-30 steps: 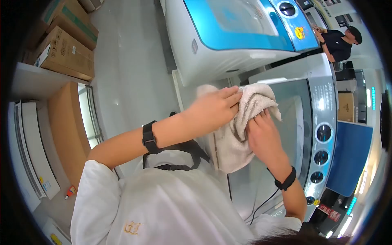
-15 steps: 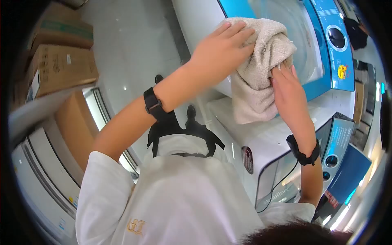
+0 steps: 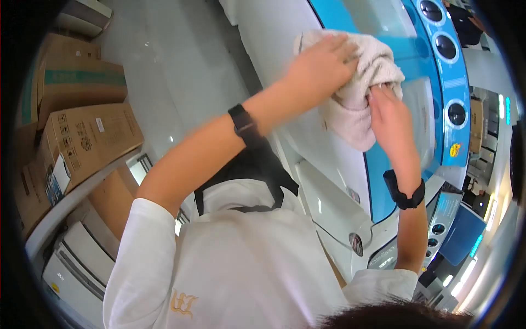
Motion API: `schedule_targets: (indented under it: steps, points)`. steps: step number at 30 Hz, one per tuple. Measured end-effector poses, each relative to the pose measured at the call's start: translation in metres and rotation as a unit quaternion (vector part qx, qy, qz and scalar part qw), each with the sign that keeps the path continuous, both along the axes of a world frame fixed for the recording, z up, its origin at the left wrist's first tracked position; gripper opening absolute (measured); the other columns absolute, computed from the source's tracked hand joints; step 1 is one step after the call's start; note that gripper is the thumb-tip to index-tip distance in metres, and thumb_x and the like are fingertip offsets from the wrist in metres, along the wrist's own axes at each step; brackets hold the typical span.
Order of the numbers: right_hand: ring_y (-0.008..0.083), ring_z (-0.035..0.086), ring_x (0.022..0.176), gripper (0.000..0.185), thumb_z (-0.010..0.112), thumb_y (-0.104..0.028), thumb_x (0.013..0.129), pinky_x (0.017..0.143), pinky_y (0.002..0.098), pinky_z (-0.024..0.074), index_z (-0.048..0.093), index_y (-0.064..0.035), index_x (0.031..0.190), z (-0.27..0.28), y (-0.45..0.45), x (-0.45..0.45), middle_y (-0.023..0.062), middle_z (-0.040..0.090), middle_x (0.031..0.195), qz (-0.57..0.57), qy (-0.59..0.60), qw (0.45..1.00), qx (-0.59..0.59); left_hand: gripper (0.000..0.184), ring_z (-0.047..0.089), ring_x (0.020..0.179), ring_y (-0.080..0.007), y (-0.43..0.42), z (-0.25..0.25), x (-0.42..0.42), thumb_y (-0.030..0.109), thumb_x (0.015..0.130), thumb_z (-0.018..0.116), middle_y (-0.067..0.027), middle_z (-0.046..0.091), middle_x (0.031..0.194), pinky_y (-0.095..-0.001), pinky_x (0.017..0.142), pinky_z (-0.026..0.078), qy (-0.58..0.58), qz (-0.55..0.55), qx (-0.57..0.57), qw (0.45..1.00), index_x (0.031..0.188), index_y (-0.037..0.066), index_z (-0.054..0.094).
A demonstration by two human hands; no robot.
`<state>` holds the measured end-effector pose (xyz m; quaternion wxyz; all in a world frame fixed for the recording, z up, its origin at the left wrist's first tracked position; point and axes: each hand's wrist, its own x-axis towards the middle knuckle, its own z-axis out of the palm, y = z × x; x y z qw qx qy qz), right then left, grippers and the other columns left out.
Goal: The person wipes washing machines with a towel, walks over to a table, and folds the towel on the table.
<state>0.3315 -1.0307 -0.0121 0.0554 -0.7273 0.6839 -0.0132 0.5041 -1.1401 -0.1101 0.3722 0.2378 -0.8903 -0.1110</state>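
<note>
A crumpled beige cloth is bunched between my two hands over the blue-edged top of a white washing machine. My left hand has its fingers bent over the cloth's upper part, pressing and gripping it. On the cloth's right side, my right hand holds a fold, with its fingertips partly hidden in the fabric. A black band is on each wrist.
Cardboard boxes are stacked at the left, above a white appliance. Another washer's control panel and a blue panel stand at the lower right. A person in dark clothing is at the upper right.
The view has shifted from a grey-topped washer to the blue-topped ones. Both hands have moved with the cloth onto the blue-topped machine, and the cloth is bunched differently.
</note>
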Motion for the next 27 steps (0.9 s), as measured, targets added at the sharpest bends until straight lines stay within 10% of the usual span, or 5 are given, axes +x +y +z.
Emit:
schedule_targets:
  steps: [27]
  points:
    - [0.0489, 0.059, 0.116, 0.033, 0.057, 0.006, 0.090, 0.096, 0.0524, 0.0509, 0.062, 0.0055, 0.122, 0.023, -0.471, 0.155, 0.0266, 0.061, 0.129, -0.018, -0.108, 0.994, -0.017, 0.035, 0.060, 0.129, -0.0346, -0.456, 0.061, 0.131, 0.008, 0.082, 0.066, -0.0125, 0.064, 0.131, -0.0381, 0.104, 0.054, 0.031, -0.045, 0.118, 0.992, 0.115, -0.003, 0.071]
